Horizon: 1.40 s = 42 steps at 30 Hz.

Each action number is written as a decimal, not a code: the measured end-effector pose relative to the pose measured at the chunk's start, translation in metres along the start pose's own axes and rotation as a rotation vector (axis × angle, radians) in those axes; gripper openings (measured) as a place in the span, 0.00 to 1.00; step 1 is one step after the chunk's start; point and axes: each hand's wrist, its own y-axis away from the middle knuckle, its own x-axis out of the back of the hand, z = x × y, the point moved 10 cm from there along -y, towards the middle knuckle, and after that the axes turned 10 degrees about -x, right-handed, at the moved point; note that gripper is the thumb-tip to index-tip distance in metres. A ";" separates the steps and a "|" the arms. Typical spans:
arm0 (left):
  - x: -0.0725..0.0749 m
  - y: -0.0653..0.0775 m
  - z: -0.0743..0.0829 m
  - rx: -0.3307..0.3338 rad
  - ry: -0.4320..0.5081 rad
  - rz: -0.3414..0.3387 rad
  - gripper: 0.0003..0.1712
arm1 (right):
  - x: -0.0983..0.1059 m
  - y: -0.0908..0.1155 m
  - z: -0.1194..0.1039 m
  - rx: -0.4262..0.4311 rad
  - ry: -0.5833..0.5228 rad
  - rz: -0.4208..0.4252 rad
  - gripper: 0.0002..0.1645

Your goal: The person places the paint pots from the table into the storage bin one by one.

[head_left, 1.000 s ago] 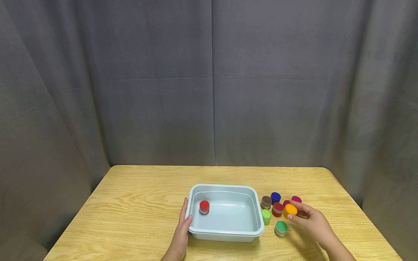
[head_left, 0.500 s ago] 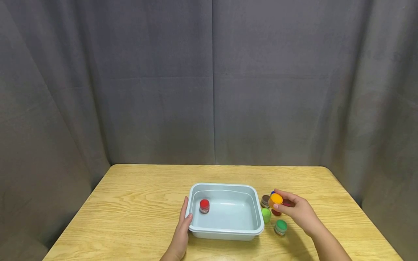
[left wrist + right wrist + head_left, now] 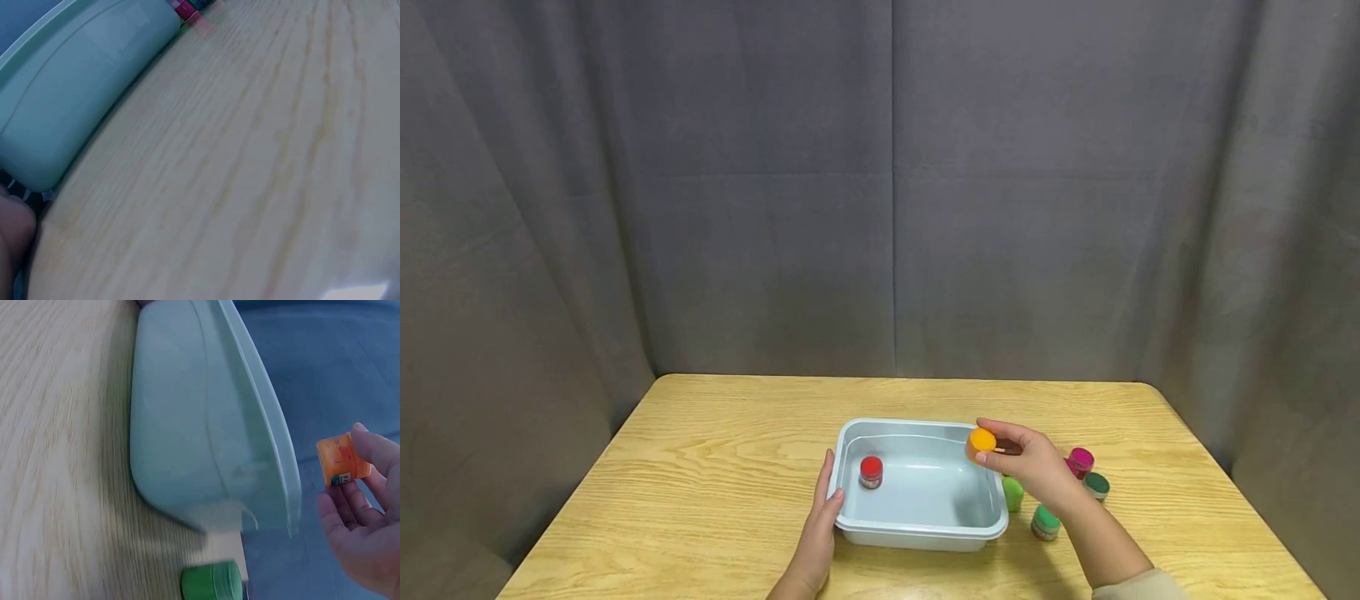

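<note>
Nothing legible in any view. Orange jar [image 3: 336,461] carries a small dark-and-white label [image 3: 341,479] with marks on it, too tiny to read. Red jar [image 3: 871,473] and green jar [image 3: 1046,525] both show pale print-like specks on their sides; can't resolve letters or numbers.

We grip with 2 hands: the left hand [image 3: 814,537], thumb [image 3: 832,507] parted from index finger [image 3: 822,482]; the right hand [image 3: 1033,467] pinching, our forearm [image 3: 1101,537] slanting.
</note>
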 end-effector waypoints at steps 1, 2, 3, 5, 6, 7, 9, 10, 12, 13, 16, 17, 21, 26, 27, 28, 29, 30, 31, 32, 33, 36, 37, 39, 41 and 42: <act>0.000 0.000 0.000 0.000 -0.001 0.001 0.35 | -0.004 -0.003 -0.002 0.007 0.003 -0.002 0.38; 0.000 0.000 0.000 0.000 -0.002 0.003 0.35 | -0.008 -0.005 -0.004 0.010 0.006 -0.004 0.37; 0.000 0.000 0.000 0.000 -0.004 0.004 0.35 | -0.013 -0.008 -0.006 0.014 0.008 -0.010 0.37; 0.000 0.000 0.000 -0.001 -0.007 0.004 0.35 | -0.021 -0.013 -0.008 0.006 0.010 -0.011 0.36; 0.000 0.000 0.000 0.001 -0.010 0.007 0.35 | -0.025 -0.015 -0.009 0.001 0.009 -0.011 0.35; 0.000 0.000 0.000 -0.001 -0.012 0.006 0.35 | -0.029 -0.018 -0.010 -0.008 0.007 -0.012 0.35; 0.000 0.001 0.001 -0.005 -0.014 0.003 0.35 | -0.037 -0.022 -0.011 -0.020 0.018 -0.009 0.34; 0.000 0.001 0.001 -0.005 -0.013 0.005 0.35 | -0.040 -0.024 -0.012 -0.029 0.018 -0.004 0.34; 0.000 0.001 0.002 -0.007 -0.014 0.005 0.35 | -0.048 -0.029 -0.013 -0.038 0.022 -0.001 0.33; 0.000 0.001 0.002 -0.007 -0.014 0.002 0.35 | -0.052 -0.032 -0.014 -0.039 0.026 -0.003 0.32; 0.001 0.000 0.001 -0.002 -0.016 0.002 0.35 | -0.063 -0.039 -0.017 -0.034 0.036 -0.009 0.31; 0.001 0.000 0.000 -0.001 -0.017 0.001 0.35 | -0.066 -0.041 -0.017 -0.033 0.039 -0.015 0.30; 0.001 0.000 -0.001 -0.001 -0.016 0.001 0.35 | -0.078 -0.049 -0.015 -0.044 0.041 -0.037 0.29; 0.000 0.001 0.000 -0.012 -0.015 0.007 0.35 | -0.089 -0.056 -0.011 -0.056 0.033 -0.049 0.29; 0.001 0.001 0.000 -0.013 -0.015 0.007 0.35 | -0.091 -0.057 -0.010 -0.053 0.033 -0.051 0.29; 0.000 0.001 0.000 -0.016 -0.013 0.007 0.35 | -0.093 -0.058 -0.010 -0.051 0.031 -0.055 0.29; 0.000 0.001 0.000 -0.017 -0.011 0.006 0.35 | -0.095 -0.060 -0.009 -0.048 0.031 -0.058 0.29; 0.000 0.001 0.000 -0.015 -0.012 0.003 0.35 | -0.097 -0.061 -0.009 -0.043 0.029 -0.063 0.29; 0.000 0.001 -0.001 -0.013 -0.013 0.001 0.35 | -0.099 -0.062 -0.009 -0.037 0.030 -0.066 0.29; 0.000 0.001 -0.001 -0.010 -0.014 0.000 0.35 | -0.101 -0.064 -0.008 -0.034 0.032 -0.071 0.29; 0.000 0.001 -0.002 -0.006 -0.012 -0.001 0.35 | -0.102 -0.065 -0.008 -0.028 0.034 -0.076 0.28; 0.000 0.000 -0.003 0.003 -0.014 -0.008 0.35 | -0.107 -0.068 -0.007 -0.032 0.044 -0.077 0.26; 0.000 -0.001 -0.003 0.005 -0.012 -0.008 0.35 | -0.108 -0.069 -0.006 -0.037 0.047 -0.074 0.26; 0.000 -0.001 -0.003 0.004 -0.010 -0.012 0.35 | -0.110 -0.070 -0.004 -0.042 0.046 -0.075 0.25; 0.000 -0.001 -0.003 0.003 -0.008 -0.014 0.35 | -0.112 -0.071 -0.002 -0.045 0.052 -0.076 0.25; 0.000 0.000 -0.002 -0.001 -0.009 -0.015 0.35 | -0.113 -0.071 -0.002 -0.040 0.058 -0.076 0.25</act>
